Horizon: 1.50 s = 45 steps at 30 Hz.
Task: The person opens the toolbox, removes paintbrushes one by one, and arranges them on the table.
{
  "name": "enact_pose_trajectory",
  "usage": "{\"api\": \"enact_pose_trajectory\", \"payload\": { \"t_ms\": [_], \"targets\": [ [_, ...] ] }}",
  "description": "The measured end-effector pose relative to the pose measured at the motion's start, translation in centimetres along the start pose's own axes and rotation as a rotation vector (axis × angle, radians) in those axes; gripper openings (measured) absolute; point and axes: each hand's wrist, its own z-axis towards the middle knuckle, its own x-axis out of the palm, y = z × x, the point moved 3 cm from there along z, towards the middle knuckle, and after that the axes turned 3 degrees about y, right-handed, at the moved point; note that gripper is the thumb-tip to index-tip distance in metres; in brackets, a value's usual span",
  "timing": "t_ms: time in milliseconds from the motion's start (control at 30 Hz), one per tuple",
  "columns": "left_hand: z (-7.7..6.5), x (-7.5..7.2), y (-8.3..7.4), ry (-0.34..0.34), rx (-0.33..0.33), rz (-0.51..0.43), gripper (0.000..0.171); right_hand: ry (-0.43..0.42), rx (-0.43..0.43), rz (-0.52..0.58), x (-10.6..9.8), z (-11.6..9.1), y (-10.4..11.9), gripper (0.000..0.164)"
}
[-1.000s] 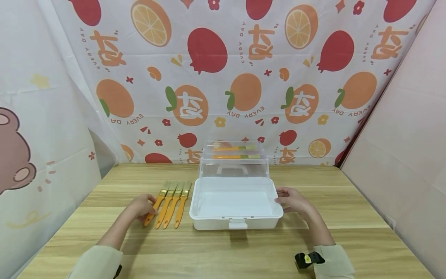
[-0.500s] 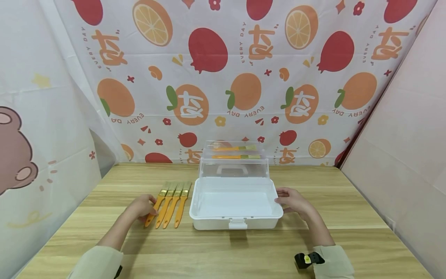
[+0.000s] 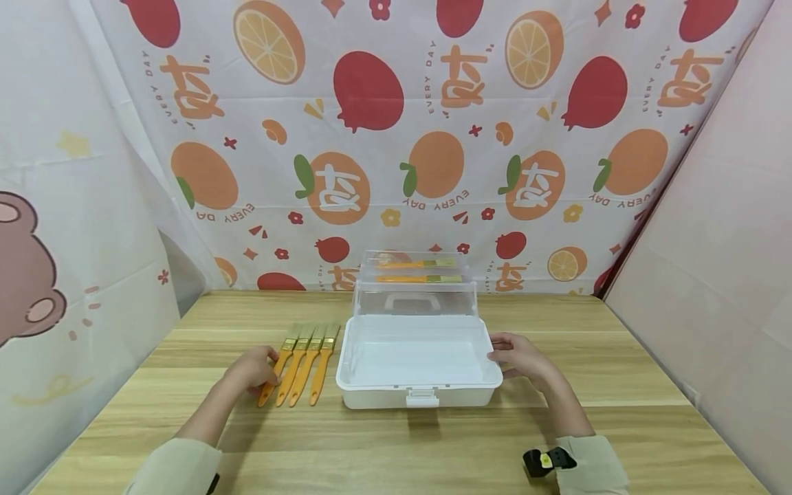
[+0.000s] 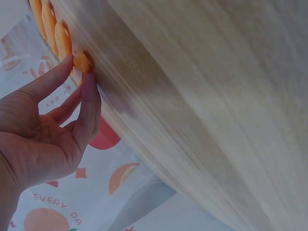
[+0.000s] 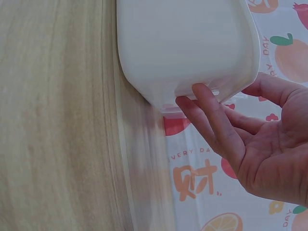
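Note:
Several flat paintbrushes with orange handles lie side by side on the wooden table, bristles pointing away. My left hand (image 3: 250, 368) pinches the handle of the leftmost paintbrush (image 3: 283, 359) between thumb and fingers; in the left wrist view that handle end (image 4: 82, 61) shows at the fingertips. To the right of the brushes stands a white box (image 3: 421, 395) with its clear lid raised. My right hand (image 3: 522, 357) grips the box's right side, with the thumb at the rim and fingers against the outer wall (image 5: 187, 53).
Two more paintbrushes (image 3: 402, 278) lie in the clear trays (image 3: 365, 271) at the back of the box. A latch (image 3: 423, 397) hangs on the box's front. A fruit-print cloth (image 3: 396, 172) rises behind the table, with pale cloths at both sides.
The leftmost paintbrush has turned slightly, its handle end shifting a little right and nearer me. My left hand moved slightly right with it. The right hand and box stay where they were.

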Motion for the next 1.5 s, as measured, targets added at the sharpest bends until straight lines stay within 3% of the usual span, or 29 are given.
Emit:
{"api": "enact_pose_trajectory", "payload": {
  "t_ms": [400, 700, 1100, 1500],
  "targets": [
    [-0.3, -0.2, -0.1, -0.031, -0.008, -0.004, 0.036, 0.005, 0.003, -0.002, 0.0, -0.1, 0.1, 0.049],
    [-0.1, -1.1, -1.1, -0.084, 0.051, 0.047, 0.032, 0.014, -0.005, -0.003, -0.1, 0.0, 0.0, 0.049],
    [1.0, -3.0, -5.0, -0.177, 0.092, 0.144, 0.028, 0.005, 0.003, -0.003, -0.1, 0.0, 0.1, 0.048],
    [2.3, -4.0, -10.8, -0.321, 0.238, 0.207, 0.018, 0.006, 0.003, 0.008, 0.0, -0.1, -0.1, 0.048]
  ]
}}
